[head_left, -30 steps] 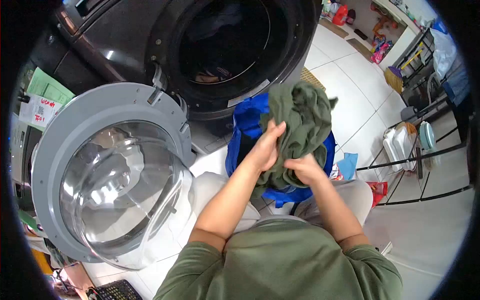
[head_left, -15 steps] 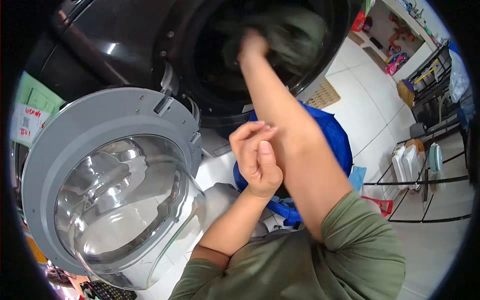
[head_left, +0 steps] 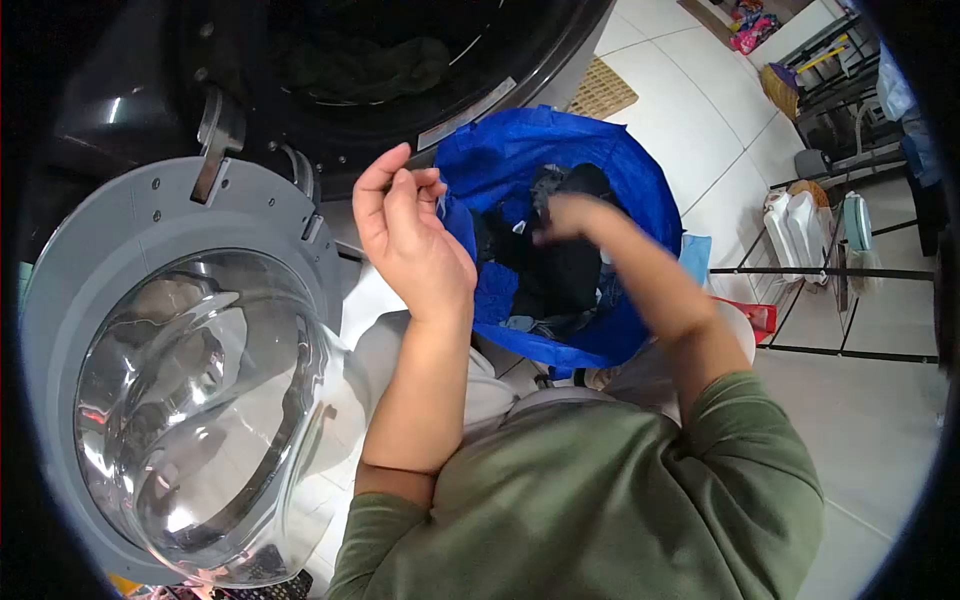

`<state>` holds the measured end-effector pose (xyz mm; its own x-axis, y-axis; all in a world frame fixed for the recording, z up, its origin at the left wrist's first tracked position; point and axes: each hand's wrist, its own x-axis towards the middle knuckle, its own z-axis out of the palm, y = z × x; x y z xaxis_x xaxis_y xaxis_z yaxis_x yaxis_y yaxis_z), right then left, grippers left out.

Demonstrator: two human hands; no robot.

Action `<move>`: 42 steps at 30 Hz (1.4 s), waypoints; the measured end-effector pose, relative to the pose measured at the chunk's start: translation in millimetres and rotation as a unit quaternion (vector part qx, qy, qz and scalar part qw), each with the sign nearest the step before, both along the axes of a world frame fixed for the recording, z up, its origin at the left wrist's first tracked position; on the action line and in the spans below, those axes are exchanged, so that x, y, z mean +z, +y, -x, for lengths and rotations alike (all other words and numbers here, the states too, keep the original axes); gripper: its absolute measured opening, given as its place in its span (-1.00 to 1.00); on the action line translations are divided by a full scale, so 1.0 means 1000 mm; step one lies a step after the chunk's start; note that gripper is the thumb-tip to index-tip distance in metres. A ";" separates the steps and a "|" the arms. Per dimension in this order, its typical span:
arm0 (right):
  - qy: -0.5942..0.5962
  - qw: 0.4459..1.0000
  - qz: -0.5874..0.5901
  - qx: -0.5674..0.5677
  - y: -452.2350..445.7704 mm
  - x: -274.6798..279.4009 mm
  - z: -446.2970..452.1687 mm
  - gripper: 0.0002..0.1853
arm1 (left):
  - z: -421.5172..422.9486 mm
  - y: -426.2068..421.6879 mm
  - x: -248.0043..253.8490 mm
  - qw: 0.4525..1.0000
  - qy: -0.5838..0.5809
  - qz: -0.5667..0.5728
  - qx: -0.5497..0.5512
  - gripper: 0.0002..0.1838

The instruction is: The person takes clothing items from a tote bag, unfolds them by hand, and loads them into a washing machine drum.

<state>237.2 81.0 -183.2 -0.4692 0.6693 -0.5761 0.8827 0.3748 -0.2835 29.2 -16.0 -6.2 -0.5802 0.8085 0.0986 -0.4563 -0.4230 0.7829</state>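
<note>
My left hand (head_left: 415, 240) is raised at the near rim of the blue bag (head_left: 650, 190), fingers loosely bent and apart, holding nothing. My right hand (head_left: 575, 218) is inside the bag's mouth, over dark clothes (head_left: 560, 270). Motion smears its fingers, so whether they grip any cloth is unclear. Black, dark blue and grey garments fill the bag. Beyond it, the open washing machine drum (head_left: 470, 100) contains a dark greenish cloth (head_left: 390, 68).
The machine's round door (head_left: 70, 260), with its bulging glass (head_left: 210, 400), hangs open on the left. A black wire rack (head_left: 830, 272) stands on the right. A woven mat (head_left: 605, 88) lies on the white tiles behind the bag.
My right hand has come out of the drum and down into the blue bag. My left hand has shifted left and up, away from my right arm. The view has turned towards the bag.
</note>
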 end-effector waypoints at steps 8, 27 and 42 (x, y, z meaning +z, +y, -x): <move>0.132 0.967 -0.112 -0.184 -0.084 -0.109 -0.013 -0.65 | 0.003 0.011 -0.024 0.987 0.000 0.092 -0.133 -0.82; 0.687 0.651 -0.197 -0.256 -0.045 0.348 -0.053 -0.88 | -0.018 0.014 -0.042 0.704 0.604 0.208 -0.311 -0.50; 0.643 0.729 -0.233 0.012 -0.031 0.257 0.018 -0.07 | -0.003 0.017 0.001 0.907 -0.169 0.015 -0.386 -0.54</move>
